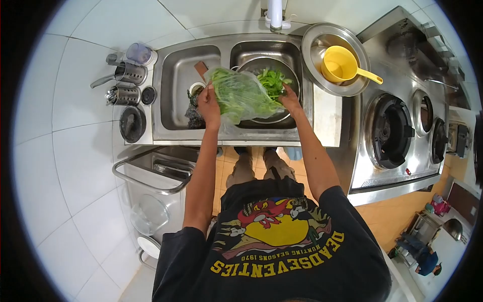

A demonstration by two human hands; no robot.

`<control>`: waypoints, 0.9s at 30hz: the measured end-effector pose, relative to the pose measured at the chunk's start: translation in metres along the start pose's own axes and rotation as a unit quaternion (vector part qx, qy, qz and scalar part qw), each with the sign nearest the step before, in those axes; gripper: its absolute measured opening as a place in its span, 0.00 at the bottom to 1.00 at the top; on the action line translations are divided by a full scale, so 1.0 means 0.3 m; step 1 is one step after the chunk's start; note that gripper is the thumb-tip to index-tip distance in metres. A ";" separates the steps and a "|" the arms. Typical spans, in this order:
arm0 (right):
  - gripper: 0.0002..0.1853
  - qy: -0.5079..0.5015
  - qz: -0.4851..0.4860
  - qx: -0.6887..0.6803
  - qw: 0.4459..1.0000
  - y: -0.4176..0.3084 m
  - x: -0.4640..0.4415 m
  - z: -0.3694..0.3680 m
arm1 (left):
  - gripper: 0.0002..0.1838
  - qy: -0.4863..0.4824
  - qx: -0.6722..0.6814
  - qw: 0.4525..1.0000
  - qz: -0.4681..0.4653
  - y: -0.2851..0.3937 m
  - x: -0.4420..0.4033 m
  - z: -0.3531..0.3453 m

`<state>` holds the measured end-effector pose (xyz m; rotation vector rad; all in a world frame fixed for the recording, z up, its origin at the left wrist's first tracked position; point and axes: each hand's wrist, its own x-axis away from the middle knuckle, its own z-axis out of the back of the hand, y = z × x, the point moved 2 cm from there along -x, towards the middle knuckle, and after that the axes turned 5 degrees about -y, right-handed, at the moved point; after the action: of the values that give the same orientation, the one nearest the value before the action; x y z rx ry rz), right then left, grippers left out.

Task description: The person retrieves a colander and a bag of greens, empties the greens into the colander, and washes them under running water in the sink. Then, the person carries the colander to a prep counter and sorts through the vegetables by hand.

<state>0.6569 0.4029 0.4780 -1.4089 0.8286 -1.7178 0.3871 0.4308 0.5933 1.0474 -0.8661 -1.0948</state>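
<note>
A clear plastic bag (236,95) full of leafy greens stretches between my two hands above the double sink. My left hand (209,106) is closed on the bag's left end. Green leaves (272,82) stick out of the bag's right end, where my right hand (290,99) has its fingers closed around the leafy bunch and the bag's edge. Below the bag, a round metal bowl (261,61) sits in the right basin, largely covered by the bag and leaves. A dark scouring pad (194,114) lies in the left basin (173,75), beside my left hand.
Right of the sink, a yellow dipper (339,64) rests in a wide metal basin (361,50). Farther right stands a stove with burners (390,131). Metal utensil holders (132,74) line the left ledge. A faucet (274,15) hangs overhead. Another person (427,261) is in the far lower right.
</note>
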 end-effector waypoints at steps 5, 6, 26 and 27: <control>0.22 -0.019 0.019 0.097 0.995 0.027 -0.007 0.008 | 0.14 0.002 -0.101 0.995 -0.019 0.050 -0.003 -0.099; 0.20 -0.004 0.053 0.104 0.993 0.015 0.005 -0.005 | 0.14 0.014 -0.093 0.995 -0.037 0.050 -0.003 -0.116; 0.08 0.047 0.277 -0.043 0.959 -0.345 0.196 -0.008 | 0.20 -0.084 0.012 0.995 0.055 0.121 0.040 -0.247; 0.08 0.035 0.249 -0.055 0.966 -0.353 0.196 -0.003 | 0.19 -0.110 0.001 0.992 0.056 0.111 0.036 -0.238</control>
<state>0.6339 0.4062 0.5969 -1.0913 1.2154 -1.3520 0.4651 0.4402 0.6050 0.8800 -1.0882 -1.1282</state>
